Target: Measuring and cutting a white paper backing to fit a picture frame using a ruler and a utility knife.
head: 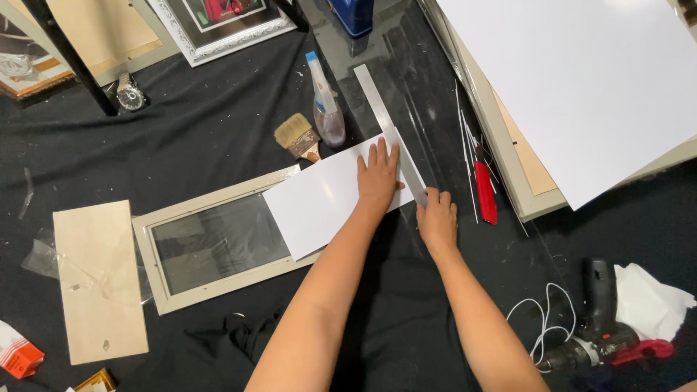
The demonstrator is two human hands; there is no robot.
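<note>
My left hand point(377, 178) presses flat, fingers spread, on the long steel ruler point(392, 134) across the white rectangular sheet point(319, 203); my right hand point(438, 218), grip closed, sits at the ruler's near end, its contents hidden.

two hands point(377, 178); one metal ruler point(388, 127); one white sheet point(319, 199); one paintbrush point(298, 136); one spray bottle point(324, 101); one drill point(599, 319); one wristwatch point(131, 94)

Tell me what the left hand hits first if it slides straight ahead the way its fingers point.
The left hand lies flat on the white sheet, fingers pointing up-frame. Straight ahead it would probably first meet the metal ruler; depth is unclear.
</note>
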